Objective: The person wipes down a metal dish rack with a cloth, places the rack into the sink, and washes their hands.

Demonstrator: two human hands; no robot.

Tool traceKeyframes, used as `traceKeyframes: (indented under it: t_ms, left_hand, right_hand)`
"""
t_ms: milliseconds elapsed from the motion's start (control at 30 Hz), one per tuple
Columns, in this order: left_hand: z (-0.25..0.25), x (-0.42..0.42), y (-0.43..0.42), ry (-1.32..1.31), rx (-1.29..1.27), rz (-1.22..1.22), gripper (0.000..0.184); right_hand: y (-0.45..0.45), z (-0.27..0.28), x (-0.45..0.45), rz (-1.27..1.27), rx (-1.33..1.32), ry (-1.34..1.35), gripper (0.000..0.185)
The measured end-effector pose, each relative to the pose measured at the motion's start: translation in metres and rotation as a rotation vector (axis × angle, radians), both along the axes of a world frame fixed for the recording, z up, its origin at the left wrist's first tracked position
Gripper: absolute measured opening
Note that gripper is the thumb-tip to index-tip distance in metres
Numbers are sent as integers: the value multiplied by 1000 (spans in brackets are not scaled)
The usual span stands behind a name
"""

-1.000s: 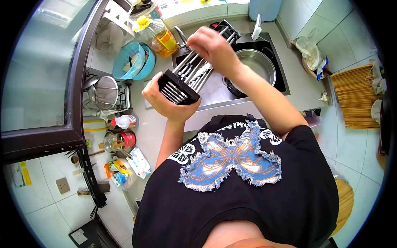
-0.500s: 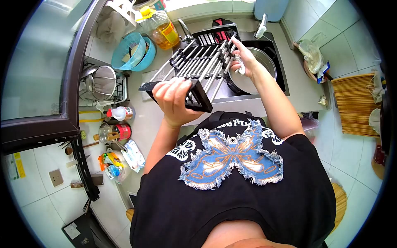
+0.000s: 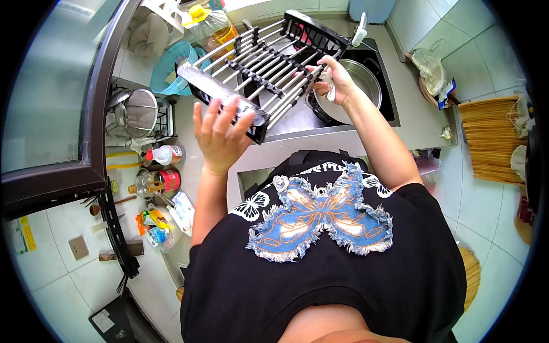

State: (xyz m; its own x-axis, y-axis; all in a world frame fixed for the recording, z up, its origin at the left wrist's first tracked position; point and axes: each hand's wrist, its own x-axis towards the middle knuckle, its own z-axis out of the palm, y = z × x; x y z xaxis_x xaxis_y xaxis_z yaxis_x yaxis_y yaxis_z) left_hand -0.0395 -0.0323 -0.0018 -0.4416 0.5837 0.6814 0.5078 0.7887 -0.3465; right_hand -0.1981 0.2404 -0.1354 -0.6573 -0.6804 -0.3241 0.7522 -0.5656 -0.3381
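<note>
An expandable dish rack (image 3: 260,71) with black end frames and metal rods is held up, tilted, over the sink and counter. My right hand (image 3: 337,83) grips its right side, with a crumpled white cloth (image 3: 328,87) tucked in the fingers. At the rack's near end, my left hand (image 3: 222,134) has its fingers stretched and spread beside the black end frame; whether they touch it is hard to tell. Below my right hand a metal pot (image 3: 357,108) sits in the dark-rimmed sink (image 3: 390,106), partly covered by my arm.
Blue basins (image 3: 166,71) and a yellow-capped oil bottle (image 3: 209,26) stand at the back left. Strainers (image 3: 140,111), a red-capped bottle (image 3: 166,154) and a jar (image 3: 167,180) line the left counter. A basket with plastic bags (image 3: 429,74) is at the right.
The rack has turned and risen, its near end moving up and left, showing more of its top. My left hand has loosened from the end frame and its fingers are spread. My right hand keeps its grip.
</note>
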Motion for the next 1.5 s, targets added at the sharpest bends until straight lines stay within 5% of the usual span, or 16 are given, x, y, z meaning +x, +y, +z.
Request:
traceKeyframes:
  t_ms: [100, 133, 200, 267, 333, 400, 533, 633, 667, 733, 800, 967, 1067, 1300, 1500]
  left_hand:
    - [-9, 7, 8, -131, 377, 277, 82]
    - [-13, 6, 13, -131, 377, 276, 82]
    - [-24, 8, 17, -425, 938, 271, 92]
    - [-33, 11, 11, -551, 1110, 224, 84]
    - [-41, 9, -3, -852, 1816, -82, 58]
    - [-46, 10, -14, -885, 1841, -200, 46]
    - [-40, 9, -18, -1051, 2071, -523, 59]
    - [-49, 11, -18, -1034, 2379, -1013, 56]
    - [-53, 11, -16, -1036, 2379, -1014, 56]
    - [-55, 11, 0, -1063, 2290, -645, 53]
    - [-53, 10, 12, -1282, 2008, -454, 58]
    - [-51, -12, 43, -1212, 1716, -274, 77]
    - [-47, -25, 62, -1139, 1814, -318, 78]
    - [-31, -43, 96, -653, 1979, -444, 45]
    - [-24, -78, 59, -361, 1962, -532, 41]
  right_hand:
    - [1, 2, 5, -103, 14, -18, 36]
    - [1, 2, 6, -104, 14, -18, 36]
    - [1, 1, 11, -150, -4, 64, 32]
    - [0, 0, 15, -166, -8, 50, 29]
    - [-4, -4, 19, -190, -39, 50, 27]
    - [-8, -8, 23, -196, -60, 52, 27]
    - [-18, -9, 34, -260, -74, 54, 27]
    - [-25, -7, 40, -299, -199, 7, 27]
    - [-27, -4, 41, -300, -198, 7, 27]
    - [-29, 2, 43, -287, -249, -86, 23]
    - [-31, 9, 45, -234, -354, -97, 23]
    - [-45, 13, 54, -197, -448, -122, 26]
    - [-58, 27, 62, -142, -509, -180, 27]
    - [-74, 51, 76, -76, -406, -106, 28]
    - [-76, 41, 73, 259, 55, 182, 53]
